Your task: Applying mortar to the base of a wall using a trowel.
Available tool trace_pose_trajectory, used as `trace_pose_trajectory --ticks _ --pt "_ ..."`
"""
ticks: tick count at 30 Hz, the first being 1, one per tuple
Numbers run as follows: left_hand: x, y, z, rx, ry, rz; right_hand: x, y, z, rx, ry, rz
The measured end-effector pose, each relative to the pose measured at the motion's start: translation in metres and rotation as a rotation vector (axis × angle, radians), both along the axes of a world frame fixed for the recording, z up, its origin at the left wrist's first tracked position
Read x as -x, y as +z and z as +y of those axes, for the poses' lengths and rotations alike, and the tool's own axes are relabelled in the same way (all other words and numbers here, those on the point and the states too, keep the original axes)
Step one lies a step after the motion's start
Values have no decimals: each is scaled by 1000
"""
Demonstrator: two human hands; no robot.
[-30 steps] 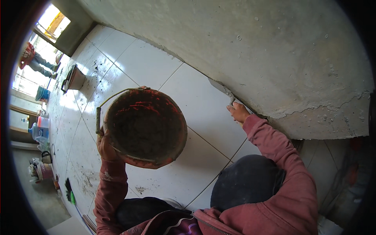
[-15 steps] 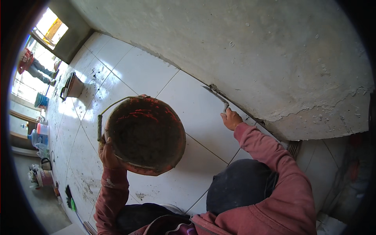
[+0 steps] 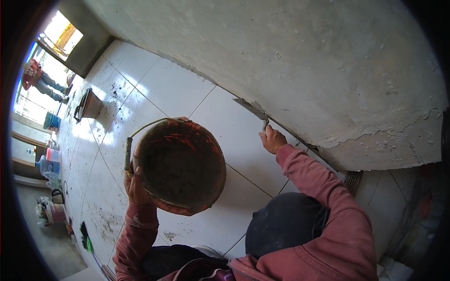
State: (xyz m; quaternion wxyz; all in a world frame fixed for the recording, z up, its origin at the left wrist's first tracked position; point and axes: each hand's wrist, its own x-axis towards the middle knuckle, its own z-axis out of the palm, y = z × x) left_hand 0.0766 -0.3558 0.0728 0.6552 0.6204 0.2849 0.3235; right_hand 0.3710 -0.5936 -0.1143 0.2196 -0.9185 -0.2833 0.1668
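Observation:
My left hand (image 3: 136, 185) grips the rim of a round red bucket (image 3: 180, 164) caked with grey mortar inside, held up above the white tiled floor (image 3: 173, 89); its wire handle hangs at the left side. My right hand (image 3: 273, 139) holds a trowel (image 3: 253, 110) whose blade lies against the joint where the floor meets the grey plastered wall (image 3: 300, 56). Both forearms wear pink-red sleeves. My dark-trousered knee (image 3: 283, 225) is below the right arm.
Another bucket (image 3: 89, 105) stands on the floor at the far left. Past a doorway stands a person (image 3: 44, 82) in a red top. Bottles and containers (image 3: 49, 164) and a brush (image 3: 85, 234) lie along the left edge. The plaster ends in a ragged edge at right.
My right hand with the trowel has slid left along the wall-floor joint. The bucket has stayed held in my left hand, shifting slightly.

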Motion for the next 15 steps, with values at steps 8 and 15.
trace_pose_trajectory --ticks 8,15 --pt "2 0 0 -24 -13 12 -28 21 11 -50 -215 626" --pt "5 4 -7 11 23 -30 5 -2 -3 -28 -82 -46"
